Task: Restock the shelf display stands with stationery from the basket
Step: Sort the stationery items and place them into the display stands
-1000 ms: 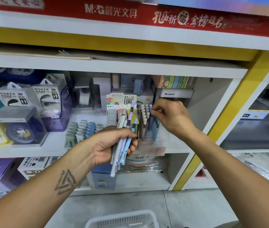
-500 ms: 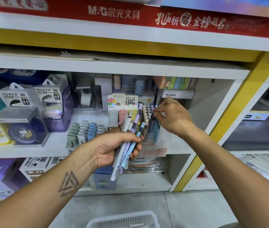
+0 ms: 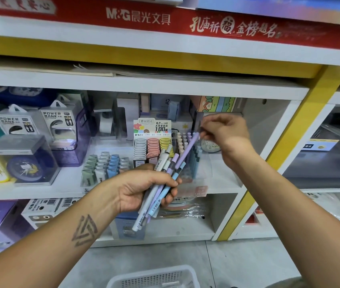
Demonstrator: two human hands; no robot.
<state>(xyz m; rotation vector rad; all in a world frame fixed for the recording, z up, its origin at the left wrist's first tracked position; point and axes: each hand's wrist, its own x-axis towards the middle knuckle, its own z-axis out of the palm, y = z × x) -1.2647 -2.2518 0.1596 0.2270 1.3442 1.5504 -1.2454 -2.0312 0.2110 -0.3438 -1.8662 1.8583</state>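
Note:
My left hand grips a bundle of pens in white, lilac and pale blue, in front of the middle shelf. My right hand pinches the top end of one lilac pen, whose lower end still lies among the bundle. Just behind it stands a clear pen display stand with upright pens in cream, lilac and blue rows. The white plastic basket sits on the floor at the bottom edge, partly cut off.
A pencil-lead display box stands left of the pen stand, with small eraser packs further left. Power bank boxes and a boxed clock fill the shelf's left. A yellow post bounds the bay on the right.
My right hand left the stand's pen tops and took hold of the lilac pen's top end in the bundle. The left hand has stayed about where it was.

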